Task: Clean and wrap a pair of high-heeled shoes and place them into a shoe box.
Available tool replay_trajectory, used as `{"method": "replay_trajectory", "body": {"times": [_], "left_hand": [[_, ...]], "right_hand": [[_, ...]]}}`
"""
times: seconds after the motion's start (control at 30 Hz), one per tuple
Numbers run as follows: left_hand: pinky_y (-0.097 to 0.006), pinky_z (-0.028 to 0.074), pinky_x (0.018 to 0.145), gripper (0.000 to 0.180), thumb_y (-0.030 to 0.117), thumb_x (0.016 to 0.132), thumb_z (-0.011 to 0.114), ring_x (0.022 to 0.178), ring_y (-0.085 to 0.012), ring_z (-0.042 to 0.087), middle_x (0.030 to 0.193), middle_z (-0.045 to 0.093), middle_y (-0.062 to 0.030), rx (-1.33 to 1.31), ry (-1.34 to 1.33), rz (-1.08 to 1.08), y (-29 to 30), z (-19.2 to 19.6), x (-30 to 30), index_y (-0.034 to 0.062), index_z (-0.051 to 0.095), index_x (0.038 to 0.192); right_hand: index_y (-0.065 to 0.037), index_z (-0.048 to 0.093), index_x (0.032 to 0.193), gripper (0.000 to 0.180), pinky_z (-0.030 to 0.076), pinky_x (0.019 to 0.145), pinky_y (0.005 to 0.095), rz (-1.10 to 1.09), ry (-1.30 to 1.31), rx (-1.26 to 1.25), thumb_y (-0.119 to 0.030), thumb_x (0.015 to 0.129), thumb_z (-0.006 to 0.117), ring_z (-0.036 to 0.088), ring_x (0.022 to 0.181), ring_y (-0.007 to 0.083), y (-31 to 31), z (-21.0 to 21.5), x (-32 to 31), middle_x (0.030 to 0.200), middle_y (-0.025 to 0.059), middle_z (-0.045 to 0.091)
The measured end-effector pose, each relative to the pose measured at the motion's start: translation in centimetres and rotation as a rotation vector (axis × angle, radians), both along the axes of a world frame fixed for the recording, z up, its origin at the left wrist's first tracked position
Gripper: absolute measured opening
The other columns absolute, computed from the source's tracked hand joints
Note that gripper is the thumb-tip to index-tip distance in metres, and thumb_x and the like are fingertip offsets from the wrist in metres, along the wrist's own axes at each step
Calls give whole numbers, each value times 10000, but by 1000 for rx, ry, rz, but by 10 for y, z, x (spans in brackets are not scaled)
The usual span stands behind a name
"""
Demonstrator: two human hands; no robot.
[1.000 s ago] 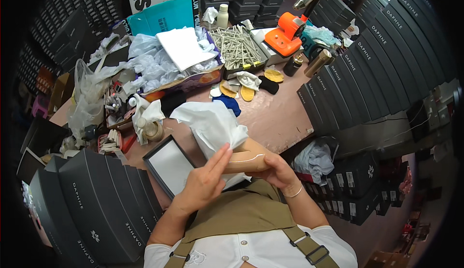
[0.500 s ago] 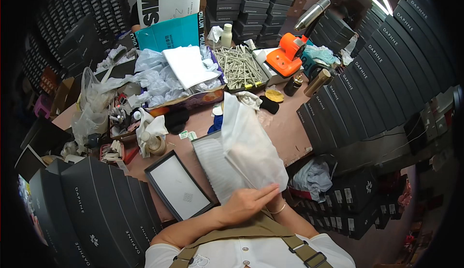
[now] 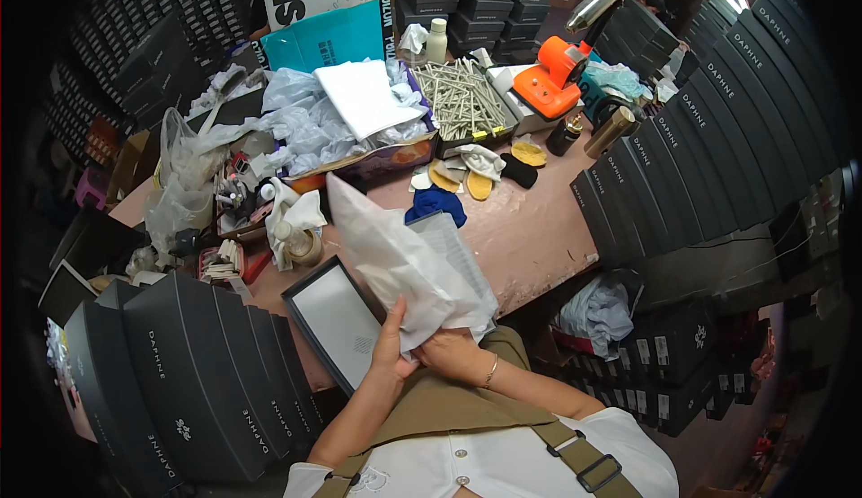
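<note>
A cluttered pinkish worktable [image 3: 539, 229] fills the middle of the frame, hemmed in by rows of black boxes [image 3: 718, 130] at right and more black boxes [image 3: 180, 381] at lower left. Low in the centre, the left hand [image 3: 391, 350] presses flat, fingers extended, against a big sheet of white tissue paper [image 3: 395, 260], while the right hand [image 3: 453, 352] grips the sheet's lower edge from beneath, its fingers mostly hidden by the paper. An open black box with white lining [image 3: 332, 318] sits just left of the hands, a teal sign [image 3: 328, 40] stands at upper centre, an orange tool [image 3: 557, 80] lies at upper right, and what the paper wraps cannot be made out.
</note>
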State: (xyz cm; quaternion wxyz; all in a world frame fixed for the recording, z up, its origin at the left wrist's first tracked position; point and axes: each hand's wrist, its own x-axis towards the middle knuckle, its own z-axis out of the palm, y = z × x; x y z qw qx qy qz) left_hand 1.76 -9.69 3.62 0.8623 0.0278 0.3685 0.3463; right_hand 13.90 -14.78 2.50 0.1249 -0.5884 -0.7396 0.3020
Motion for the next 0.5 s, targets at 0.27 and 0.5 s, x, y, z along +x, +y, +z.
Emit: {"method": "replay_trajectory", "body": {"times": [0.27,0.5], "left_hand": [[-332,409,980,775,108,654,714,1129,-227,547,1180,579,-102,799,682,-69,28,1,-87,26,412,1363],[-337,400,1002,856,8,684,683,1195,-273,499,1305,492,-198,644,393,-322,105,-28,-10,21,283,1441]], "right_hand": [[-91,203,1473,858,297,1078,475,-565,1104,-133,-523,845,595,322,1335,331,-44,43,111,1448,169,309],[-64,266,1452,812,348,1026,411,-181,365,-96,-232,789,704,405,1241,425,-17,43,89,1322,290,392]]}}
